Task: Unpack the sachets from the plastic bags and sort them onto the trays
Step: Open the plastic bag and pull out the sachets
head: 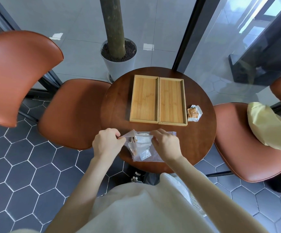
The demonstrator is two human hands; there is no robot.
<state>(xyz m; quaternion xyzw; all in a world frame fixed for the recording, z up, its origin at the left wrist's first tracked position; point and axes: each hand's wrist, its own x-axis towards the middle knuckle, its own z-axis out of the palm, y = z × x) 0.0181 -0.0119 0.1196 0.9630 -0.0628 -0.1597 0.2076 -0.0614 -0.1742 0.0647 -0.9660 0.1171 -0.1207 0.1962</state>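
A clear plastic bag [142, 148] with sachets inside lies at the near edge of the round wooden table [116, 106]. My left hand [107, 142] pinches the bag's top left corner. My right hand [165, 142] grips its top edge on the right. Both hands hold the bag's mouth between them. Two bamboo trays lie side by side beyond the bag, the left tray [144, 99] and the right tray [172, 101], both with nothing in them. A second small bag with an orange sachet [194, 113] rests just right of the right tray.
Brown leather chairs stand to the left [72, 113] and to the right [247, 143] of the table. A pale yellow bag [269, 125] lies on the right chair. A white plant pot [118, 59] stands on the floor behind the table.
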